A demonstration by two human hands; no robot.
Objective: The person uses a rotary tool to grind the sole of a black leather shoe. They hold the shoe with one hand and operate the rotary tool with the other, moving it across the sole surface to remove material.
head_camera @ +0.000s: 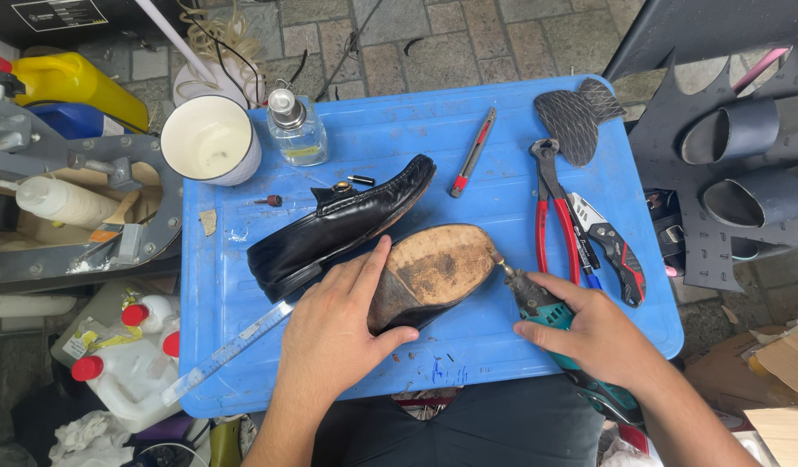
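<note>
I pressed my left hand (334, 324), fingers spread, on the upturned shoe (429, 275) on the blue worktop (503, 337), while my right hand (589, 333) wrapped the green rotary tool (541, 303), tip touching the sole's toe edge; steady pressure seemed wise.

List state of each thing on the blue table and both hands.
Left hand: pressing down on the upturned shoe
Upturned shoe: sole up, worn and scuffed
Right hand: gripping the green rotary tool
Green rotary tool: tip at the sole's edge
Black shoe: on its side, untouched
Red pliers: lying closed
Folding knife: lying flat beside the pliers
White cup: upright, open
Glass bottle: upright, capped
</note>
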